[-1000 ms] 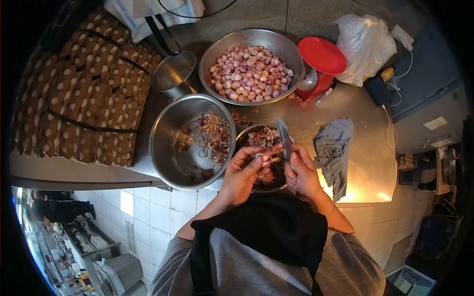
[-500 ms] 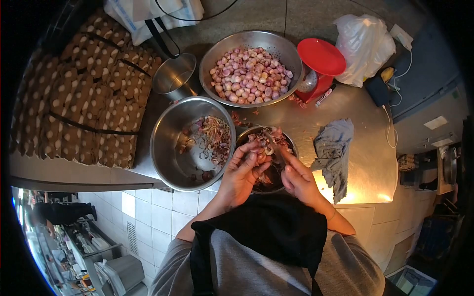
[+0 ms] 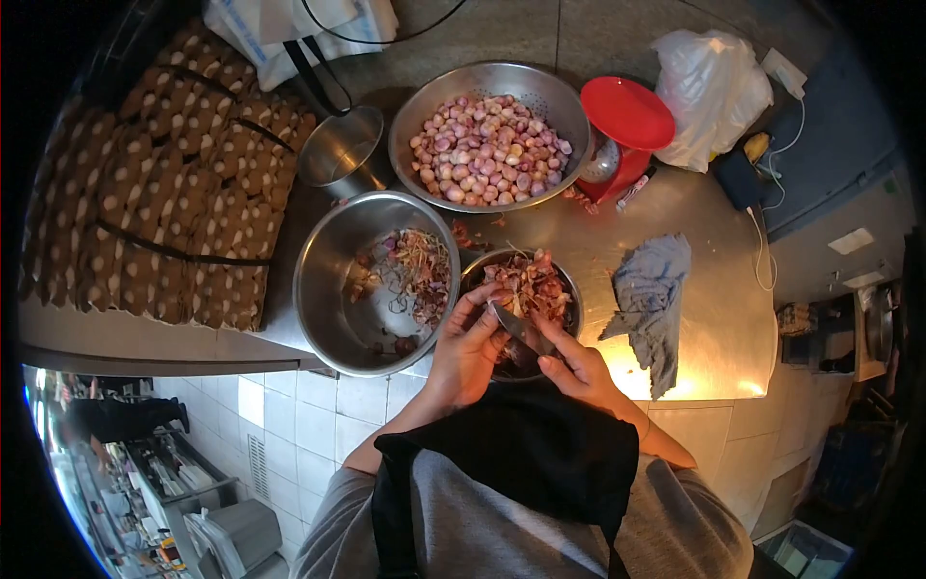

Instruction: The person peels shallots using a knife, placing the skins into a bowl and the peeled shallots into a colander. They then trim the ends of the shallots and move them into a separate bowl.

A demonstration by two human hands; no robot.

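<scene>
Above the bowl of peelings [image 3: 577, 299], my left hand [image 3: 465, 349] is closed, its fingers pinching a shallot that the blade and fingers mostly hide. My right hand [image 3: 586, 374] grips a small knife [image 3: 521, 333], its blade slanting toward the left fingertips. Papery reddish skins [image 3: 535, 287] fill the bowl beneath. To the left sits a larger steel bowl [image 3: 313, 280] with root ends, skins and a few shallots. Behind both, a perforated steel colander [image 3: 410, 179] holds many peeled pink shallots [image 3: 492, 150].
A grey rag [image 3: 651, 299] lies on the steel table [image 3: 733, 328] at right. Behind it stand a red scale [image 3: 629, 114] and a white plastic bag [image 3: 714, 96]. A steel pot [image 3: 342, 150] and stacked egg trays [image 3: 164, 193] occupy the left. Another person [image 3: 125, 417] is at far lower left.
The knife blade has swung down toward me and now lies across the left fingertips. My right hand has shifted slightly down, uncovering more of the skins in the bowl.
</scene>
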